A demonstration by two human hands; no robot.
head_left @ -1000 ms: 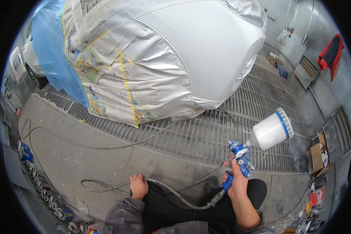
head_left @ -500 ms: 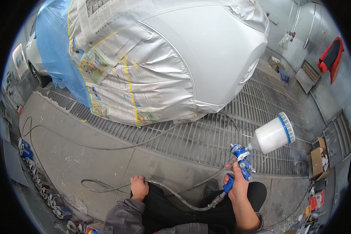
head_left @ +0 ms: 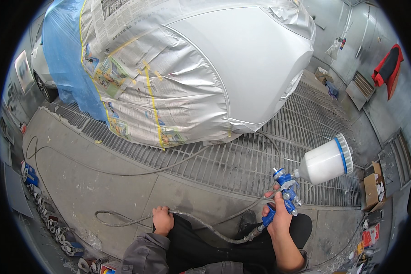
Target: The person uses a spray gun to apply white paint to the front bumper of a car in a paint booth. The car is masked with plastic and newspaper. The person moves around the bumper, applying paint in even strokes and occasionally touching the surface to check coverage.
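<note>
My right hand (head_left: 280, 218) is closed around the grip of a blue and silver spray gun (head_left: 286, 183), above my right knee. A white paint cup (head_left: 324, 163) with a blue-ringed lid tilts out to the right from the gun. From the bottom of the grip runs a grey air hose (head_left: 201, 220), which crosses my lap. My left hand (head_left: 163, 221) sits at my left knee, fingers curled round the hose where it passes; its palm side is hidden. Ahead stands a car, its bare panel (head_left: 255, 59) pale silver-grey.
Newspaper and silvery masking sheet (head_left: 182, 91) with yellow tape cover the wheel area, blue film (head_left: 66, 55) the car's left. Below lies a floor grating (head_left: 187, 157). More hose loops across the concrete. Cans (head_left: 71, 249) line the left wall; a cardboard box (head_left: 373, 189) stands right.
The spray gun and its cup have shifted a little to the right, and the cup has tipped slightly further toward level. My left hand stays where it was.
</note>
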